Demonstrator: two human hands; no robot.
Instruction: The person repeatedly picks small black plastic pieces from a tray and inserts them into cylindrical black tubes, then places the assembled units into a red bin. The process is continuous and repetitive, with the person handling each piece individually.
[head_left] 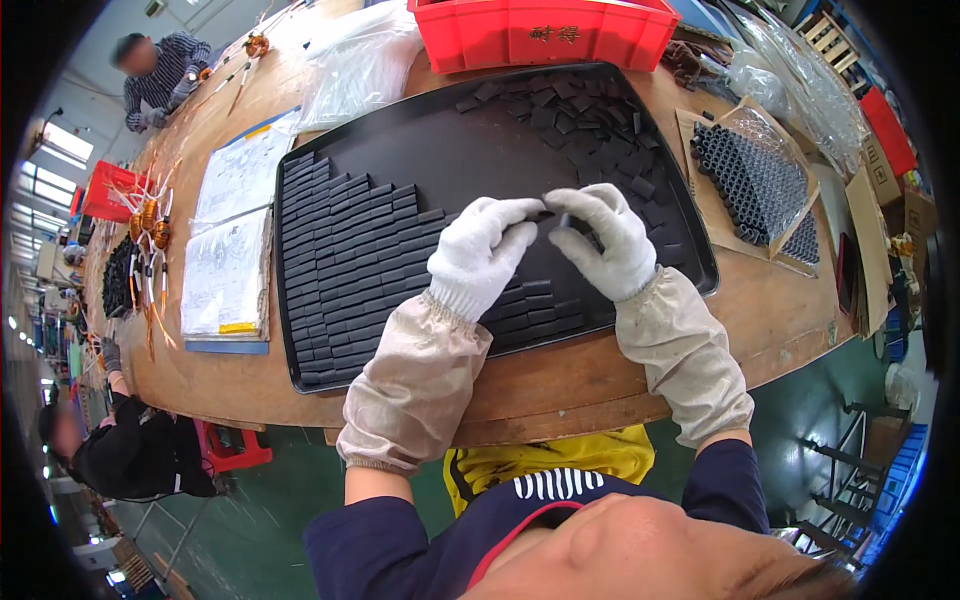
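Both of my hands wear white gloves and meet above a large black tray (420, 130). My left hand (480, 252) is closed in a pinch, its fingertips at a small dark piece whose shape I cannot make out. My right hand (607, 245) curls its thumb and fingers around a short black tube (566, 221), close to the left fingertips. In the tray's left and front part lie black tubes (350, 250) in neat, tight rows. Loose black pieces (580, 115) are heaped at the far right of the tray.
A red bin (545, 38) stands behind the tray. Left of it lie papers (228, 275) and clear plastic bags (360, 70). On the right, black tubular parts (750, 180) rest on cardboard. Two other people sit at the left, near wired copper coils (150, 225).
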